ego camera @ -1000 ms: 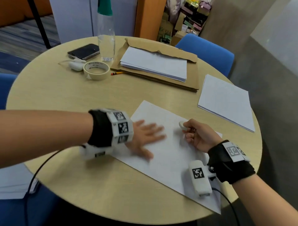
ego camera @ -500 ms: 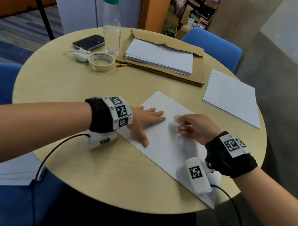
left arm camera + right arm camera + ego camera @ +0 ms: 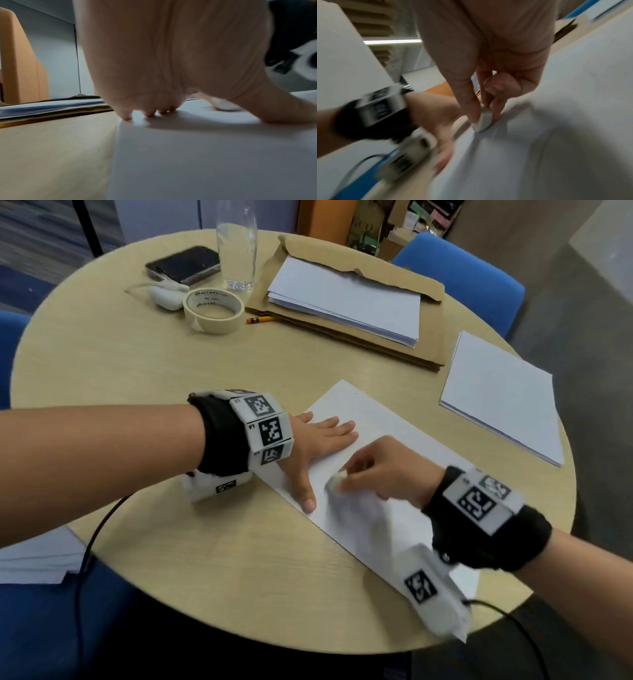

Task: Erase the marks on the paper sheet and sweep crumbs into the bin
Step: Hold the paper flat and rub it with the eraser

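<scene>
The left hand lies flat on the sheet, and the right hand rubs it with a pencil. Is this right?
Not quite. The right hand pinches a white eraser, not a pencil, as the right wrist view shows. The left hand does lie flat on the sheet.

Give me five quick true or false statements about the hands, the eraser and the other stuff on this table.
1. The right hand pinches the eraser. True.
2. The left hand is lifted off the paper sheet. False: it presses flat on it.
3. The tape roll sits on the brown envelope. False: it lies beside it, on the table.
4. A phone lies near the bottle. True.
5. The eraser touches the sheet. True.
</scene>
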Tool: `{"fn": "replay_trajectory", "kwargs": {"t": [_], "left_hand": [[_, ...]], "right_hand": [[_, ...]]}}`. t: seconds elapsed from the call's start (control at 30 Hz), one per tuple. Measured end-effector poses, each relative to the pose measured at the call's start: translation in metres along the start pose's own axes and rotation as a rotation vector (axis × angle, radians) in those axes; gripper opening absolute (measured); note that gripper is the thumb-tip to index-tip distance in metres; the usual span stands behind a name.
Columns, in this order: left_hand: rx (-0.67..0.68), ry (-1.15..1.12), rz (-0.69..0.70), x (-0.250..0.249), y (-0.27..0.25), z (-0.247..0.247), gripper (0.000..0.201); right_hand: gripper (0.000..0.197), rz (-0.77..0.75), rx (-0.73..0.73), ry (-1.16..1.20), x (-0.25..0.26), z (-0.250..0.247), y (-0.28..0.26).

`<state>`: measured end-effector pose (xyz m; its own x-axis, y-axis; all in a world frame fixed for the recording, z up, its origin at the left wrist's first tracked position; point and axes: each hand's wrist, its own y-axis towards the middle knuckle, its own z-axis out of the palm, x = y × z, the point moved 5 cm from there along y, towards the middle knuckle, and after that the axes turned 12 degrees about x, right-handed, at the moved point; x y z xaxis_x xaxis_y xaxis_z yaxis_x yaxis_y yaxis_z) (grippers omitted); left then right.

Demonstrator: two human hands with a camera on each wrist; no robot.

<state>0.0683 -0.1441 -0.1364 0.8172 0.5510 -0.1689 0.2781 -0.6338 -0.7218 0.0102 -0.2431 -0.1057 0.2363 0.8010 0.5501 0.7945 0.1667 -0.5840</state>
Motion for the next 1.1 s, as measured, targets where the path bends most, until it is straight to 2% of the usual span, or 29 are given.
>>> {"fn": "replay_trajectory", "kwargs": {"t": [0.07, 0.17, 0.27, 0.37, 0.5, 0.57, 0.63, 0.7, 0.77, 0.9, 0.97, 1.03, 1.1], "left_hand": [[-0.004, -0.013, 0.01, 0.001, -0.001, 0.0, 0.133], [-0.006, -0.007, 0.011, -0.001, -0.001, 0.0, 0.133], [-0.007, 0.01, 0.005, -0.001, 0.0, 0.0, 0.133], [-0.009, 0.021, 0.005, -0.001, 0.0, 0.0, 0.133], [-0.012, 0.006, 0.005, -0.001, 0.0, 0.0, 0.134], [-0.012, 0.001, 0.002, -0.002, -0.001, -0.001, 0.134], [-0.016, 0.006, -0.001, -0.001, 0.0, 0.0, 0.133], [-0.015, 0.013, -0.004, -0.001, 0.0, 0.0, 0.133], [-0.009, 0.01, 0.002, -0.001, 0.0, 0.001, 0.133], [-0.011, -0.002, 0.004, -0.001, 0.0, 0.0, 0.134], [-0.008, -0.001, 0.001, -0.001, 0.0, 0.0, 0.134], [-0.005, 0.004, -0.004, -0.001, 0.0, 0.0, 0.135], [-0.01, 0.003, 0.0, 0.0, 0.0, 0.0, 0.134]], "right_hand": [[0.016, 0.077, -0.148, 0.082, -0.008, -0.029, 0.007], [0.024, 0.09, -0.296, 0.069, -0.01, -0.037, 0.011], [0.024, -0.017, -0.194, -0.052, 0.005, 0.001, 0.004], [0.032, -0.027, -0.06, 0.021, 0.003, 0.004, 0.004], [0.016, 0.094, -0.227, 0.15, -0.014, -0.042, 0.015], [0.018, 0.087, -0.283, 0.199, -0.017, -0.042, 0.016], [0.021, 0.045, -0.238, 0.155, -0.015, -0.022, 0.011], [0.018, 0.025, -0.107, 0.112, -0.01, 0.002, 0.004], [0.016, 0.043, -0.04, 0.153, -0.011, 0.003, 0.003], [0.011, 0.151, -0.242, 0.277, -0.024, -0.043, 0.013], [0.012, 0.164, -0.316, 0.303, -0.027, -0.048, 0.015], [0.012, 0.125, -0.284, 0.288, -0.022, -0.034, 0.014], [0.013, 0.069, -0.172, 0.253, -0.014, -0.007, 0.009]]}}
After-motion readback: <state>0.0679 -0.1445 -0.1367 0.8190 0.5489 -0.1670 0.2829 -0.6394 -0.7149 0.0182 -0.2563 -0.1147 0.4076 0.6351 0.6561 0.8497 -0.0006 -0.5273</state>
